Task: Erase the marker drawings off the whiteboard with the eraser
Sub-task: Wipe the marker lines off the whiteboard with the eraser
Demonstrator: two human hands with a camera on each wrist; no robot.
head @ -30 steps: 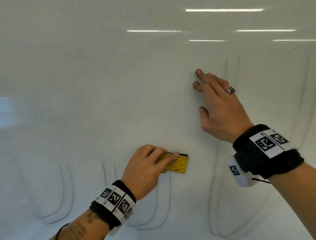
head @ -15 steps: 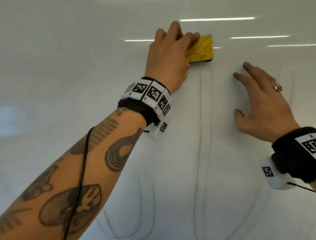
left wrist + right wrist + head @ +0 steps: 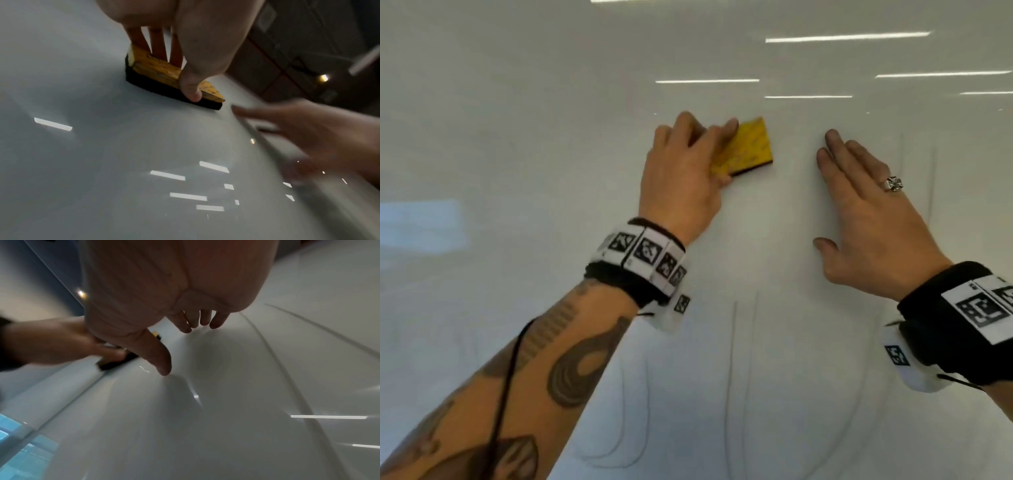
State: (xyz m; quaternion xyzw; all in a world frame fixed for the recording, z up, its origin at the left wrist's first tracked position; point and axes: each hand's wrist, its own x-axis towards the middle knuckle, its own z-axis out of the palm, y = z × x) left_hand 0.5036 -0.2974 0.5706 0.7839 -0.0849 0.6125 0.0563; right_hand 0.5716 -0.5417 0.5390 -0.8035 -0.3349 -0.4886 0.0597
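A yellow-backed eraser (image 3: 748, 145) with a black felt pad lies flat against the whiteboard (image 3: 517, 137), and my left hand (image 3: 688, 164) grips it, fingers over its back and thumb on its lower edge. The left wrist view shows the eraser (image 3: 156, 68) with its felt on the board. To its right my right hand (image 3: 866, 209) rests flat on the board, fingers straight, holding nothing. Thin grey marker lines (image 3: 732, 359) run down the board below the eraser, and more marker lines (image 3: 931, 178) stand right of my right hand. In the right wrist view my right hand's fingertips (image 3: 202, 322) touch the board.
Curved marker loops (image 3: 633, 428) sit low on the board. Ceiling lights (image 3: 846, 37) reflect in the glossy surface at the top right. A pale window reflection (image 3: 421, 222) lies at the left edge.
My left hand swept the eraser up from low on the board to the top, then came down a little. The upper part of the double line beneath it is gone. My right hand stays flat.
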